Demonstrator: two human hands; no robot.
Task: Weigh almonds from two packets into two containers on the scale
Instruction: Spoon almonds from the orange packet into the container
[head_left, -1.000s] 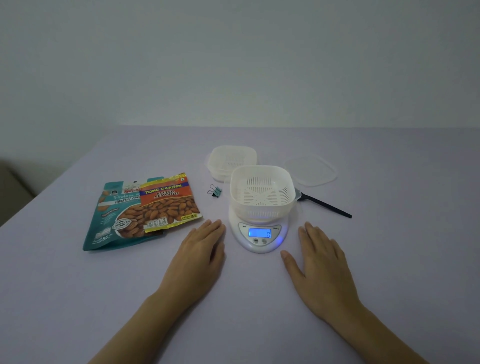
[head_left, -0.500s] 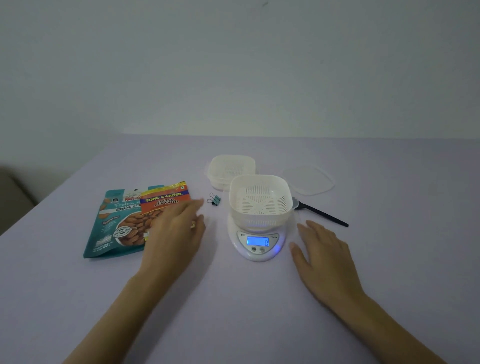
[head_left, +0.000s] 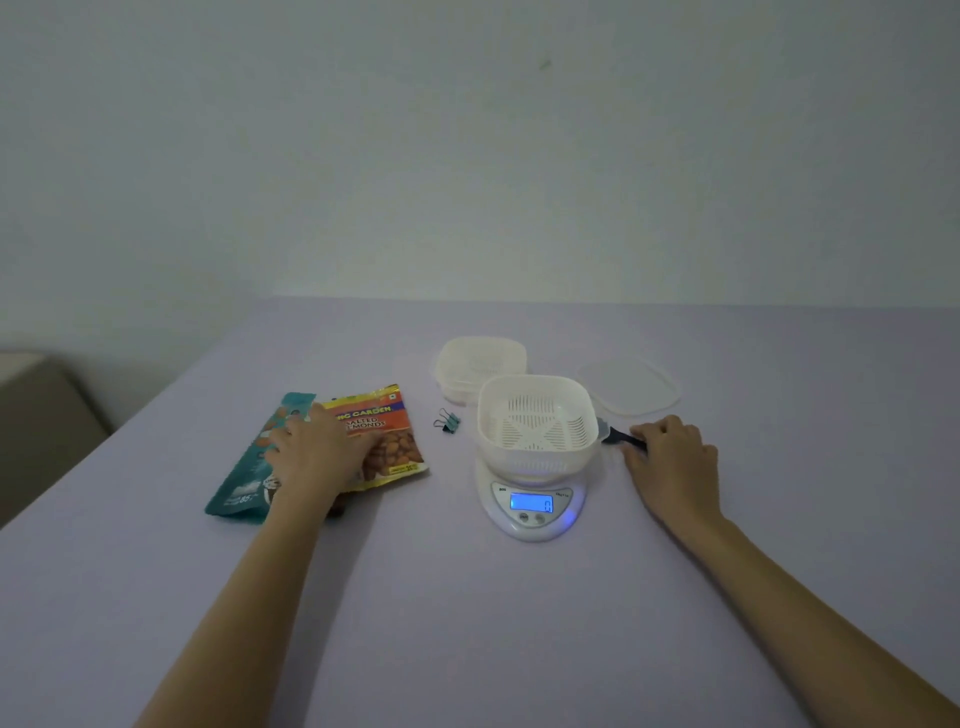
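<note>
Both bare forearms reach forward, one on each side of the scale (head_left: 530, 519). The left hand (head_left: 317, 457) lies palm down to the scale's left, fingers spread flat across the almond packets (head_left: 389, 431). The right hand (head_left: 672, 457) sits just right of the scale, knuckles raised, fingers curled onto the black spoon (head_left: 623, 437).

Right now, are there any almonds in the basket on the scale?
No, the white basket on the scale is empty.

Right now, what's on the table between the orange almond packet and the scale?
A small binder clip, apart from both the orange packet and the scale, in the head view.
</note>
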